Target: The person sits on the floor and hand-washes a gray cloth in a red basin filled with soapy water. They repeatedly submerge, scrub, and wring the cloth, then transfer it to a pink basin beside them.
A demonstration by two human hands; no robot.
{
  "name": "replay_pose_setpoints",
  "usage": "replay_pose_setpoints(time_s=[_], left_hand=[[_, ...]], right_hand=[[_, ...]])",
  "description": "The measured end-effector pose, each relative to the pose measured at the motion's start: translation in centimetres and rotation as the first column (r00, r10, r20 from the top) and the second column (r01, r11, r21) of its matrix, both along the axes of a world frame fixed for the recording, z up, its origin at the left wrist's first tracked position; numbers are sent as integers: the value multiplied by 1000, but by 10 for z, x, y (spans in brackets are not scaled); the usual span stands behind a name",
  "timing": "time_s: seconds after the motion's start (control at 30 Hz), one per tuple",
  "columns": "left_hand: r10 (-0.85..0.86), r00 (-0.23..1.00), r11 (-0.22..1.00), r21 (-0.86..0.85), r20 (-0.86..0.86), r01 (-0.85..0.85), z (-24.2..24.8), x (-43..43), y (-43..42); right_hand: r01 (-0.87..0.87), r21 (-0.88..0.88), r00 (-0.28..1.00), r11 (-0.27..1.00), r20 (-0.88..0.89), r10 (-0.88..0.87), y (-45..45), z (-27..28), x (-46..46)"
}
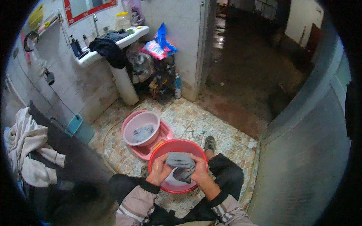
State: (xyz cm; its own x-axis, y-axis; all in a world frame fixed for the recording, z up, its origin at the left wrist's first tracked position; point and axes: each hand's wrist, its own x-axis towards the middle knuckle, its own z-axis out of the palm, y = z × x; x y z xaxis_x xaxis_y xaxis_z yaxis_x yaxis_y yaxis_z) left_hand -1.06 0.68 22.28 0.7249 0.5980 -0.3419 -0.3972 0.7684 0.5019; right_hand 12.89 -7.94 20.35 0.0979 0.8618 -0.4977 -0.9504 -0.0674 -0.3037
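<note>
A wet grey cloth (179,160), perhaps a garment, is stretched between my two hands above a red plastic basin (178,143). My left hand (160,170) grips its left end, and my right hand (199,169) holds its right end, from which a darker part hangs down into the basin. Whitish, cloudy water (173,180) shows in the basin below. Just beyond stands a pale pink basin (156,118) with a grey-blue cloth (143,133) inside. It rests in a larger pink tub (167,130).
A washbasin (135,34) with dark clothes (109,50) draped over it stands at the back left. White clothes (31,147) hang at the left, near a blue-green bucket (86,132). A spray can (177,86) stands by the doorway; a door (299,169) is at the right.
</note>
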Motion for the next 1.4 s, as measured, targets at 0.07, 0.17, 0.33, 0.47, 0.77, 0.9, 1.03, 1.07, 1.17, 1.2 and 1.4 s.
replay_pose_setpoints(time_s=[0.07, 0.17, 0.33, 0.47, 0.77, 0.9, 1.03, 1.07, 1.17, 1.2, 1.4], left_hand=[[-20, 994, 981, 191, -103, 40, 12, -6, -7], [187, 845, 780, 599, -501, 182, 17, -12, -5], [678, 472, 242, 777, -564, 581, -8, -2, -20], [802, 533, -114, 807, -269, 579, 0, 1, -28], [269, 837, 836, 548, -477, 44, -19, 0, -26], [485, 617, 452, 782, -620, 430, -16, -1, -26], [718, 327, 243, 661, -615, 710, -4, 10, -30], [746, 296, 227, 645, -597, 730, -4, 11, -28], [806, 348, 132, 718, -479, 684, -8, 5, -26], [826, 417, 49, 784, -380, 618, -9, 4, -27], [578, 677, 374, 885, -457, 278, -19, 9, -40]], right_hand=[[-10, 8, 982, 1000, 187, 8, -2, 9, 0], [-146, 10, 760, 989, 642, 106, 2, 5, -10], [-171, -188, -26, 967, 982, 186, 0, -3, -18], [-79, -305, -205, 949, 937, 284, 5, 14, -15], [72, -287, -181, 955, 938, 296, 14, -32, -13], [-5, -318, 74, 948, 945, 317, 14, -29, -11], [99, -223, -124, 970, 964, 234, 12, -46, -14], [115, -208, -185, 971, 956, 226, 12, -47, -14], [46, -174, -276, 984, 944, 180, 14, -55, -18], [30, -207, -253, 978, 945, 208, 17, -66, -16], [73, -331, -317, 941, 887, 336, 4, -47, -11]])
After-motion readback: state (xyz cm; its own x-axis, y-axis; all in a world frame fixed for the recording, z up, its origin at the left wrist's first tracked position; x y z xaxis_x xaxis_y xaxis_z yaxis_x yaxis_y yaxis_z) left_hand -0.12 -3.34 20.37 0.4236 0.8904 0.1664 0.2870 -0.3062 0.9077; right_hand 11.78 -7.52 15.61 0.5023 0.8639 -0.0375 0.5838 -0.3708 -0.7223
